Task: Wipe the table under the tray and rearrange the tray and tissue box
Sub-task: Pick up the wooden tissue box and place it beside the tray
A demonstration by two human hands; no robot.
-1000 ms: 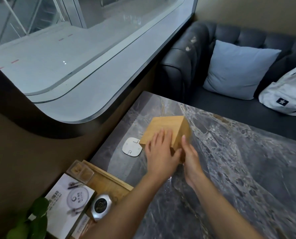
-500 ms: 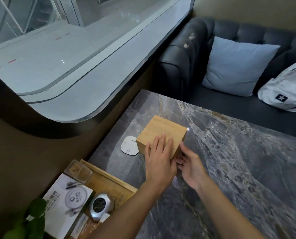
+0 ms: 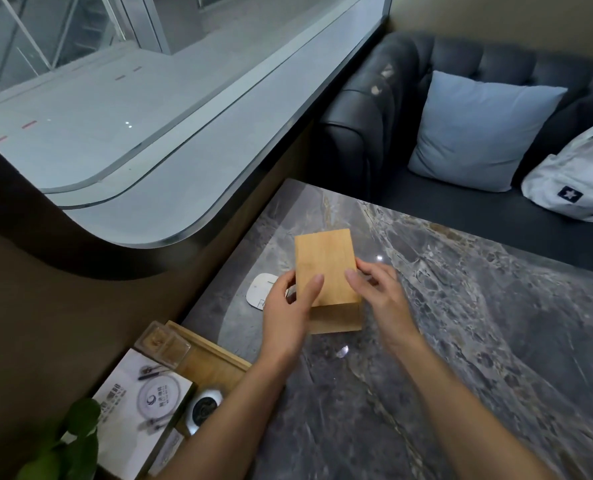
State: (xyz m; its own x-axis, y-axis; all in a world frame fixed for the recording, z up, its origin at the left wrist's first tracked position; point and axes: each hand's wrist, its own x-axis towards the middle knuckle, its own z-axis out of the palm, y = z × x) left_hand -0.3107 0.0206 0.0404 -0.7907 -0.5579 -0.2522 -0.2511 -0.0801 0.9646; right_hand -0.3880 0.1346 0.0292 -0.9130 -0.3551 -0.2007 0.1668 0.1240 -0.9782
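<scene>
Head view: tissue box [image 3: 324,268] (long axis pointing away) clasped by left hand [image 3: 288,315], right hand [image 3: 380,294] fingers.

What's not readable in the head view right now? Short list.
- Wooden tissue box: no tissue slot shows; left hand and right hand cover its sides.
- White pad on the marble table: partly behind the left hand, markings too small.
- Wooden tray: near end hidden by the left forearm.
- Leaflet: print too small.
</scene>
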